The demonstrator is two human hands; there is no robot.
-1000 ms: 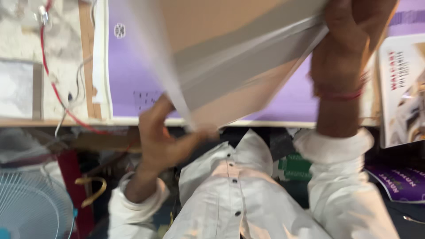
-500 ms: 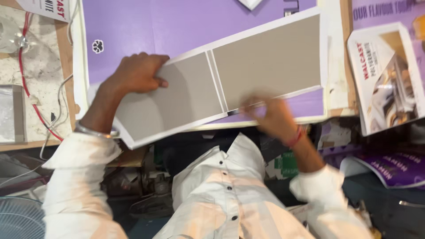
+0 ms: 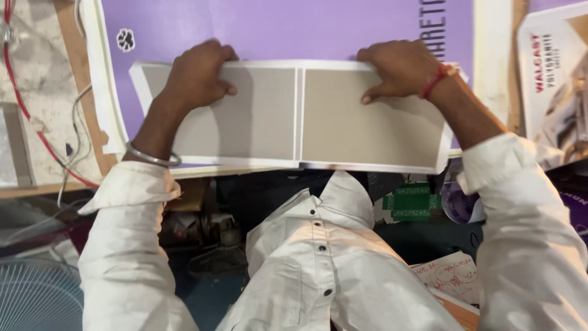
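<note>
Flat grey cardboard sheet with white border (image 3: 294,116): matte, stiff, rectangular, divided by a narrow white crease running 12 to 6 o'clock into two near-equal grey panels. Long axis runs 9 to 3 o'clock, parallel to the near edge of the surface; grey face up. Corners at 9 and 3 o'clock are cut at a slant. The sheet lies flat on a large purple printed sheet (image 3: 275,27), smooth and slightly glossy, with a small dark paw mark toward 10 o'clock; the grey sheet's near edge overhangs toward the person's white buttoned shirt (image 3: 318,263). Left hand (image 3: 196,76) rests at the 11 o'clock part of the left panel, fingers together and curled over the far edge, thumb pressed on the grey face; a thin metal bangle (image 3: 153,159) sits on that wrist. Right hand (image 3: 398,67) rests at the 1 o'clock part of the right panel, fingers together along the far edge, thumb flat on the grey face; a red thread band (image 3: 433,81) circles that wrist. Both hands press down rather than clamp. At 9 o'clock, a pale mottled surface (image 3: 37,79) carries a red wire (image 3: 24,110).
</note>
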